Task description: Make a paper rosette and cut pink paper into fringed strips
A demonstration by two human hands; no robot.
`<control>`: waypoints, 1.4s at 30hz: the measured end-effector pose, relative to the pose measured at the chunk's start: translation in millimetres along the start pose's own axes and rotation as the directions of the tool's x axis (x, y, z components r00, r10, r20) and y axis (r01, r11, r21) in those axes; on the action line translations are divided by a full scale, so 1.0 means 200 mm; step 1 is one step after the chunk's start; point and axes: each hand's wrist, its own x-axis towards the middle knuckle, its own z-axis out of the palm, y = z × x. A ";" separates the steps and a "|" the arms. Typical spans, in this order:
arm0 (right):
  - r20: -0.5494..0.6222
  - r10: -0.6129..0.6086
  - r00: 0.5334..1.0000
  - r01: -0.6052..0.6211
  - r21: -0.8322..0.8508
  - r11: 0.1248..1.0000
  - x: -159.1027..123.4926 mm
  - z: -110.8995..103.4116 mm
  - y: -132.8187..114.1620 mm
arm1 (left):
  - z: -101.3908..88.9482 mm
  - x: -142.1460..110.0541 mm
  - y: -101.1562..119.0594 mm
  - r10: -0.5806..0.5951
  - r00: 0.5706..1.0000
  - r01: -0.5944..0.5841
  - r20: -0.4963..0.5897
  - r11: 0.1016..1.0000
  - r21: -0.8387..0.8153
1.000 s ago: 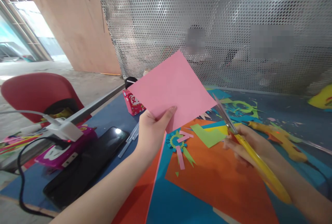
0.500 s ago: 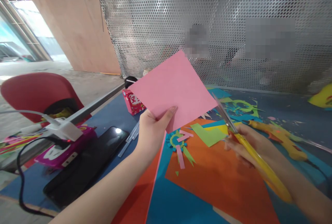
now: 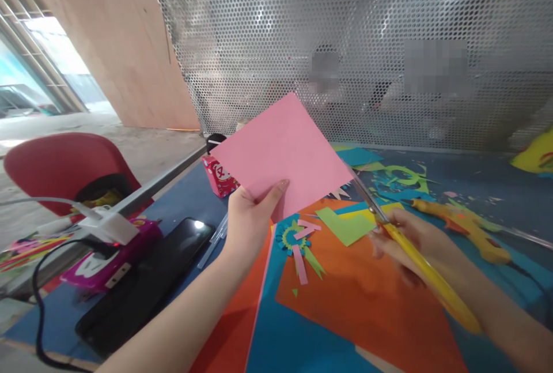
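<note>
A pink sheet of paper (image 3: 287, 151) is pinched at its lower edge by my left hand (image 3: 253, 220), thumb on top, and held up above the table. My right hand (image 3: 415, 246) grips yellow-handled scissors (image 3: 410, 263), whose blades point up and left and meet the sheet's right corner. Beneath lie an orange sheet (image 3: 367, 292), a blue sheet (image 3: 294, 332) and a green paper piece (image 3: 348, 226). A blue and green paper rosette (image 3: 294, 237) with pink strips rests below the pink sheet.
A yellow glue gun (image 3: 466, 226) and paper scraps (image 3: 397, 180) lie on the right. To the left are a black phone (image 3: 147, 286), a purple power strip (image 3: 112, 257) and a small red box (image 3: 218, 177). A perforated metal screen (image 3: 268, 33) stands behind the table.
The scissor blades have moved left onto the pink sheet's right corner. The sheet has shifted slightly left and down in view, still in my left hand.
</note>
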 end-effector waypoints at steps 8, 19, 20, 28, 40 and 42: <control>0.036 0.047 0.998 -0.047 0.015 0.999 -0.03 0.00 -0.06 | 0.00 0.00 0.00 -0.025 1.000 0.025 -0.012 1.000 -0.011; 0.046 0.007 0.999 -0.009 0.056 0.998 0.00 0.00 -0.04 | 0.02 -0.02 0.04 -0.063 0.996 0.068 -0.061 0.995 0.079; 0.050 0.006 0.999 -0.010 0.065 0.998 0.00 0.00 -0.04 | 0.02 -0.02 0.04 -0.054 0.998 0.058 -0.045 0.993 0.103; 0.056 0.017 0.998 -0.020 0.060 0.998 0.00 0.00 -0.06 | 0.01 -0.03 0.02 -0.011 1.000 0.010 0.004 0.989 0.150; 0.056 0.025 0.998 -0.027 0.042 0.999 -0.01 -0.01 -0.07 | 0.01 -0.02 0.01 -0.002 0.999 -0.003 0.032 0.987 0.162; 0.058 0.026 0.998 -0.029 0.045 0.999 -0.01 -0.01 -0.07 | 0.01 -0.02 0.01 -0.002 1.000 -0.003 0.029 0.987 0.159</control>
